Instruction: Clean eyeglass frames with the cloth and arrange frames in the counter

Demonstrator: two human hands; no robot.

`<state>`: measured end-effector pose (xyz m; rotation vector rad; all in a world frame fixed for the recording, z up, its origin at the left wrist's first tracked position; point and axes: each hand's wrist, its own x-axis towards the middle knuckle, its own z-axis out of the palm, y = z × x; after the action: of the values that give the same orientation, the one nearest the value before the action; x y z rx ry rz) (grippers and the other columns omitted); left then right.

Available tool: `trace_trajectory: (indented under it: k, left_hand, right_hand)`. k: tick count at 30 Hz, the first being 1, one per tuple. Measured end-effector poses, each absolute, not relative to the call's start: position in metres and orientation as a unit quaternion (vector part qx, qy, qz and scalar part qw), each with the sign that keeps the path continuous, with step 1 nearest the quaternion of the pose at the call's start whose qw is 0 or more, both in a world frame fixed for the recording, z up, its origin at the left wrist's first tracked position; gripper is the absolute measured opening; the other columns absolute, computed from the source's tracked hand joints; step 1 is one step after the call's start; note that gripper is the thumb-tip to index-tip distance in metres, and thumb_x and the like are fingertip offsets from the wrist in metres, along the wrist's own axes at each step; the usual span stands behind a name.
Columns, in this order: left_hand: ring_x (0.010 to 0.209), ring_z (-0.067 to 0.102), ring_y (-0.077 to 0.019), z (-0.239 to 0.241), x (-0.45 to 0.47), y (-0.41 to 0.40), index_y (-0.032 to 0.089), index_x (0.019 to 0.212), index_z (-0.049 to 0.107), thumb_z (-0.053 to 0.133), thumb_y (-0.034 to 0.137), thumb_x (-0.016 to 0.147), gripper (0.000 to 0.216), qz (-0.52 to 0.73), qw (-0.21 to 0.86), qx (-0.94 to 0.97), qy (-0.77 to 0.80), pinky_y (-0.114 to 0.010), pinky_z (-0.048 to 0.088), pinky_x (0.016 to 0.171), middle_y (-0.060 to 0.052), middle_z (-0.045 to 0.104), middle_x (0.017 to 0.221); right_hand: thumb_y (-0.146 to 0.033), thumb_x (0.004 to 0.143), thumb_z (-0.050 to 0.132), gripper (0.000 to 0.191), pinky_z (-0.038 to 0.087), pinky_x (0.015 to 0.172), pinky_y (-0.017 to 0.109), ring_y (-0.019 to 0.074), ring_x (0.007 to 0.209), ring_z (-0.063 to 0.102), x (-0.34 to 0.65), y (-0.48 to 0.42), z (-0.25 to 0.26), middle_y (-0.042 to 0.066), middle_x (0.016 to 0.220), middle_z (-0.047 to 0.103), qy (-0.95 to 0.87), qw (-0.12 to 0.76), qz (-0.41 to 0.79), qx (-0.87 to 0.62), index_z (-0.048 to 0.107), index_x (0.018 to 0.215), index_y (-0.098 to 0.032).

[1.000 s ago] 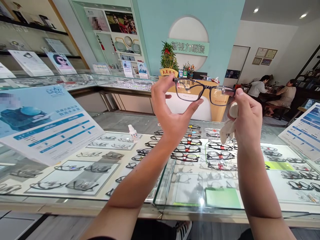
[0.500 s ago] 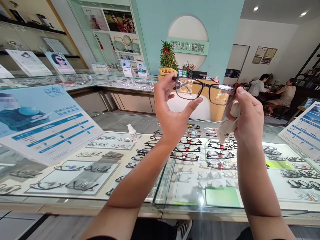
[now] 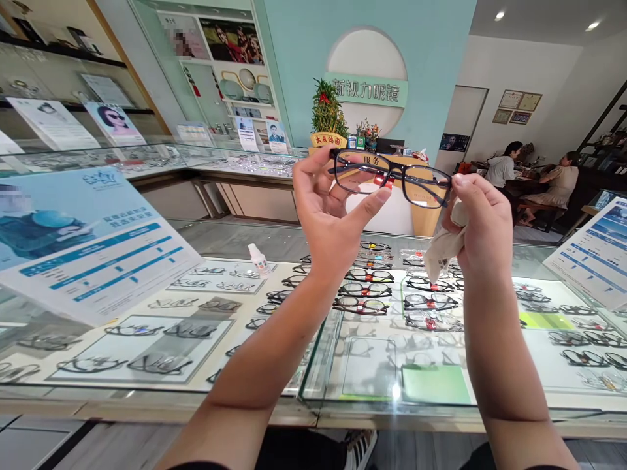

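A pair of dark-framed eyeglasses [image 3: 398, 171] is held up in front of me above the glass counter, slightly tilted down to the right. My left hand [image 3: 329, 225] is closed on its left end, the thumb reaching under the left lens. At the right end, my right hand [image 3: 484, 222] pinches the frame between thumb and finger. That hand also holds a crumpled pale cloth [image 3: 443, 251], which hangs below the right lens. Dark temple arms and a small red piece [image 3: 385, 181] show behind and through the lenses.
Below lies a glass display counter [image 3: 313, 382] with rows of eyeglasses [image 3: 367, 290] inside. A small white bottle [image 3: 258, 260] stands on its top, left of my arms. Printed signs flank me, one at left [image 3: 98, 248], one at right [image 3: 595, 254]. Two people [image 3: 553, 179] sit far right.
The eyeglasses have shifted slightly left and turned, so the temple arms and red piece now show behind the lenses. Both hands moved slightly left with them, and the cloth stays in my right hand.
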<state>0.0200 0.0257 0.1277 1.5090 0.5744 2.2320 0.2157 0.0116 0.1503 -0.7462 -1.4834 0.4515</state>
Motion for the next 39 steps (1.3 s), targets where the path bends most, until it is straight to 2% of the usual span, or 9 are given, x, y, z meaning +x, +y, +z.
trace_trajectory:
  k: [7, 12, 15, 17, 20, 24, 27, 34, 39]
  left_hand:
    - [0.146, 0.063, -0.0419, 0.13, 0.023, 0.019, 0.043, 0.145, 0.06, 0.099, 0.074, 0.064, 0.094, 0.803, 0.186, 0.522, 0.218, -0.059, 0.06, 0.11, -0.01, 0.069, 0.147]
    - [0.14, 0.068, -0.0358, 0.132, 0.024, 0.017, 0.037, 0.13, 0.063, 0.104, 0.063, 0.063, 0.082, 0.818, 0.211, 0.506, 0.174, -0.054, 0.058, 0.117, -0.008, 0.073, 0.137]
    - [0.126, 0.074, -0.0292, 0.135, 0.023, 0.016, 0.03, 0.117, 0.063, 0.102, 0.062, 0.067, 0.071, 0.806, 0.294, 0.483, 0.174, -0.047, 0.058, 0.114, -0.005, 0.077, 0.121]
    - [0.12, 0.076, -0.0273, 0.136, 0.02, 0.016, 0.027, 0.113, 0.066, 0.097, 0.067, 0.071, 0.066, 0.765, 0.374, 0.483, 0.204, -0.042, 0.059, 0.107, -0.006, 0.079, 0.114]
    - [0.118, 0.077, -0.0314, 0.135, 0.015, 0.02, 0.025, 0.11, 0.072, 0.088, 0.078, 0.074, 0.066, 0.681, 0.464, 0.512, 0.244, -0.041, 0.059, 0.098, -0.009, 0.081, 0.111]
    - [0.111, 0.078, -0.035, 0.131, 0.015, 0.026, 0.025, 0.109, 0.077, 0.08, 0.085, 0.076, 0.069, 0.589, 0.521, 0.556, 0.27, -0.047, 0.058, 0.096, -0.011, 0.082, 0.105]
    - [0.104, 0.079, -0.0374, 0.129, 0.015, 0.027, 0.023, 0.108, 0.078, 0.074, 0.089, 0.078, 0.072, 0.558, 0.534, 0.567, 0.286, -0.052, 0.057, 0.096, -0.012, 0.081, 0.097]
    - [0.093, 0.079, -0.0351, 0.125, 0.015, 0.029, 0.023, 0.103, 0.077, 0.071, 0.094, 0.076, 0.076, 0.5, 0.556, 0.598, 0.287, -0.048, 0.058, 0.09, -0.011, 0.08, 0.084]
    - [0.107, 0.079, -0.0379, 0.127, 0.013, 0.033, 0.023, 0.102, 0.076, 0.076, 0.092, 0.074, 0.075, 0.492, 0.532, 0.615, 0.311, -0.047, 0.059, 0.091, -0.014, 0.081, 0.091]
  right_hand:
    - [-0.086, 0.096, 0.057, 0.057, 0.037, 0.052, 0.033, 0.0145, 0.055, 0.043, 0.219, 0.016, 0.147, -0.002, 0.068, 0.048, -0.684, 0.615, 0.182, -0.348, 0.066, 0.094, -0.029]
    - [-0.084, 0.098, 0.054, 0.057, 0.036, 0.049, 0.034, 0.0144, 0.053, 0.04, 0.218, 0.019, 0.148, -0.001, 0.068, 0.047, -0.678, 0.617, 0.198, -0.347, 0.068, 0.097, -0.029]
    - [-0.079, 0.1, 0.054, 0.054, 0.037, 0.047, 0.034, 0.0145, 0.051, 0.041, 0.216, 0.02, 0.149, 0.0, 0.069, 0.051, -0.66, 0.64, 0.226, -0.322, 0.073, 0.104, -0.028]
    - [-0.075, 0.101, 0.057, 0.053, 0.044, 0.049, 0.035, 0.0164, 0.055, 0.051, 0.215, 0.02, 0.148, 0.001, 0.075, 0.059, -0.678, 0.634, 0.213, -0.306, 0.077, 0.121, -0.03]
    - [-0.069, 0.096, 0.072, 0.056, 0.058, 0.063, 0.037, 0.0207, 0.076, 0.069, 0.213, 0.016, 0.146, 0.002, 0.093, 0.071, -0.728, 0.59, 0.172, -0.303, 0.074, 0.141, -0.037]
    - [-0.061, 0.089, 0.085, 0.049, 0.068, 0.088, 0.045, 0.0288, 0.11, 0.077, 0.207, 0.009, 0.146, 0.005, 0.119, 0.081, -0.757, 0.578, 0.142, -0.27, 0.081, 0.129, -0.034]
    - [-0.058, 0.089, 0.087, 0.04, 0.068, 0.095, 0.047, 0.0312, 0.118, 0.078, 0.203, 0.006, 0.146, 0.006, 0.12, 0.083, -0.752, 0.596, 0.13, -0.25, 0.085, 0.118, -0.03]
    - [-0.059, 0.089, 0.086, 0.035, 0.068, 0.088, 0.047, 0.0315, 0.112, 0.079, 0.202, 0.0, 0.148, 0.004, 0.109, 0.085, -0.744, 0.592, 0.109, -0.289, 0.088, 0.11, -0.031]
    - [-0.056, 0.091, 0.085, 0.027, 0.065, 0.082, 0.044, 0.0289, 0.102, 0.078, 0.202, -0.003, 0.15, 0.006, 0.105, 0.085, -0.723, 0.62, 0.11, -0.284, 0.088, 0.099, -0.03]
